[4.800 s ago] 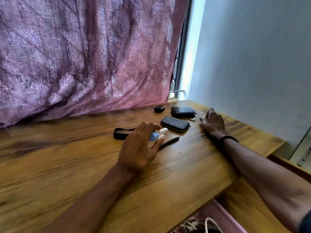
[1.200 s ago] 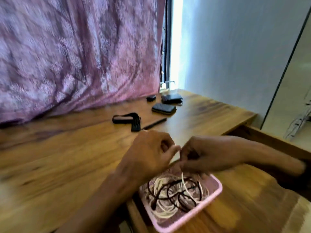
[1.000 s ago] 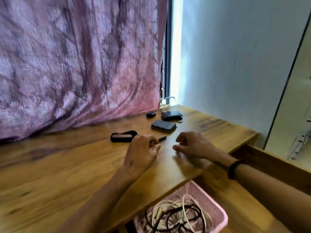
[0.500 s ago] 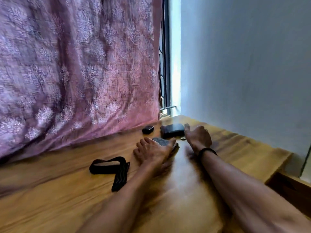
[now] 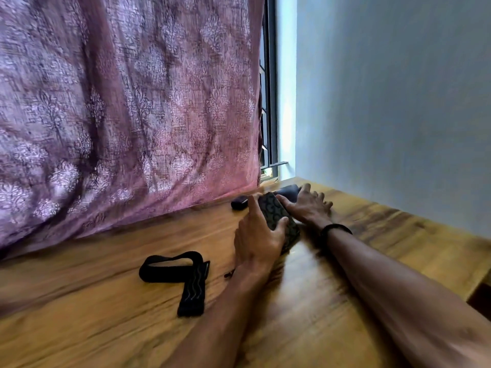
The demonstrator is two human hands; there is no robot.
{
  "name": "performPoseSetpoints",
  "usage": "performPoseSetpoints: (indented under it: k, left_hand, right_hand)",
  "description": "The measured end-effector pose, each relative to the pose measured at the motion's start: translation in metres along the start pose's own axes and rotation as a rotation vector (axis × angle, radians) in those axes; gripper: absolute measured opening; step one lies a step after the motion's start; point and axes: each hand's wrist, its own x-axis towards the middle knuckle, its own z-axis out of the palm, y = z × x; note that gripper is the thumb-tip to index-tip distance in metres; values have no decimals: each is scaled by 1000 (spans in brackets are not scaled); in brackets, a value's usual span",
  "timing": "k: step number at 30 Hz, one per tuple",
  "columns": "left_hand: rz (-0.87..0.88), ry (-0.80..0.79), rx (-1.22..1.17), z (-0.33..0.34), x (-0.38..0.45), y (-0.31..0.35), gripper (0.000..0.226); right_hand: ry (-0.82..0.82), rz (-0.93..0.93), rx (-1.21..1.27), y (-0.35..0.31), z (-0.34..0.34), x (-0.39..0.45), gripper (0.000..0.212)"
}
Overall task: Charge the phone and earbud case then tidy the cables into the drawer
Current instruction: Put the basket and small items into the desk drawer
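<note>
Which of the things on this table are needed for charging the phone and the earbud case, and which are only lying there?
For the job:
- phone, in a patterned cover, gripped by the left hand
- earbud case, small and dark, near the curtain
- right hand, fingers spread, beside the phone

Only lying there:
- black strap
- dark wallet, partly behind the right hand

Daylight from window (image 5: pixel 285 102); dim curtain (image 5: pixel 127 102); glare on table (image 5: pixel 305 274); slight blur.
</note>
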Motion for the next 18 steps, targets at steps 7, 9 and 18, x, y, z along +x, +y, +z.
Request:
performPoseSetpoints:
  k: [7, 9, 18]
  left_hand:
    - [-188, 94, -479, -9, 12, -14, 54]
    - [-315, 86, -577, -8, 16, -20, 57]
    - [-327, 11, -616, -21, 22, -4, 51]
  right_hand:
    - [53, -121, 349, 4, -5, 1, 64]
    - [131, -151, 483, 5, -10, -5, 53]
    - [451, 31, 892, 4, -35, -35, 32]
